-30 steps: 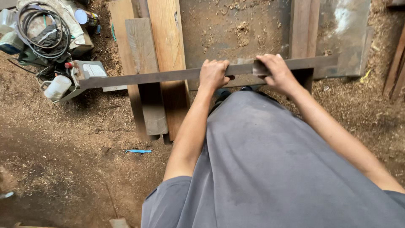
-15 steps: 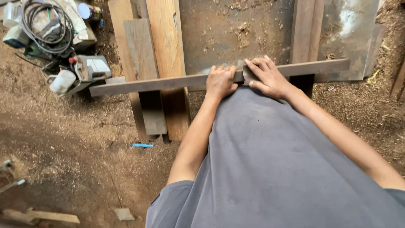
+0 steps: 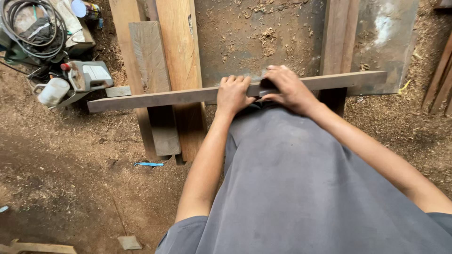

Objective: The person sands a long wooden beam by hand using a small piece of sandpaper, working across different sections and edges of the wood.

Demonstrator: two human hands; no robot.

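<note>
Both hands were set on a long, narrow wooden strip point(image 3: 188, 96) that lay crosswise over the near edge of the desk point(image 3: 263, 37), a sawdust-strewn slab with broad planks point(image 3: 174, 47) running away from the person. The left hand point(image 3: 234, 94) curled over the strip from the near side, fingers point(image 3: 235, 80) hooked across its top face and clenched on it. The right hand point(image 3: 287, 89) lay just beside it, touching or nearly so, palm down and pressing the strip; whether it also held a small dark object under the thumb could not be told from this angle. The strip overhung the desk well to the left, its free end near a grey power tool point(image 3: 87, 75) and a white jug point(image 3: 52, 91) on the sawdust floor point(image 3: 70, 178), beside a coil of hose point(image 3: 30, 23); its right end reached a dark upright board point(image 3: 336, 42). Judged from the grip, the step in hand was steadying and positioning the strip against the desk edge. The next move would seem to call for firm downward pressure with both hands kept close, so the long unsupported left end would not tip or swing.
</note>
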